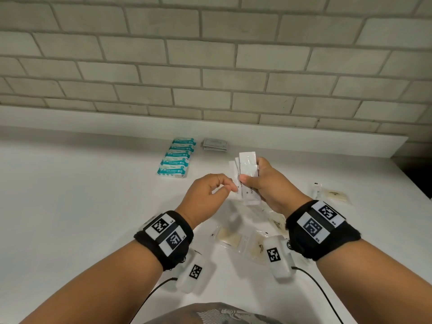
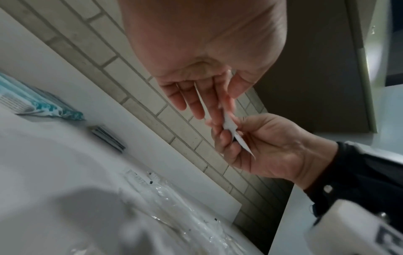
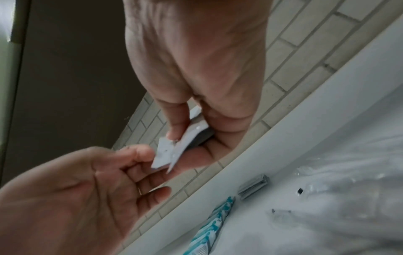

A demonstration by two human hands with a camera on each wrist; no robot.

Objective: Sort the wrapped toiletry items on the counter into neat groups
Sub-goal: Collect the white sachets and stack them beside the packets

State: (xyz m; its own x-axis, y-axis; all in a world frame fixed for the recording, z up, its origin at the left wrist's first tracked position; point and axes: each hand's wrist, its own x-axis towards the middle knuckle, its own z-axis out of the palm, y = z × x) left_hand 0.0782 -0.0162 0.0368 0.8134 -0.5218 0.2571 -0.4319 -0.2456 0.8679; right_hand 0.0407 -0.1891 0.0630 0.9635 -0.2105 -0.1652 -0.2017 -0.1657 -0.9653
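White sachets [image 1: 248,174]: right hand [image 1: 268,183] grips the fanned stack; left hand [image 1: 208,195] apparently pinches one near corner. We should square edges before setting down.

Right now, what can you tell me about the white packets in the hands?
The white packets are a few slim, flat, oblong sachets of what looks like paper or foil, fanned a little. One bears dark print ending in "ste"; the rest is unreadable. They are held upright above the counter, not touching it. The right hand grips the bunch, thumb across the front. The left hand pinches the lower end of one packet at the side.
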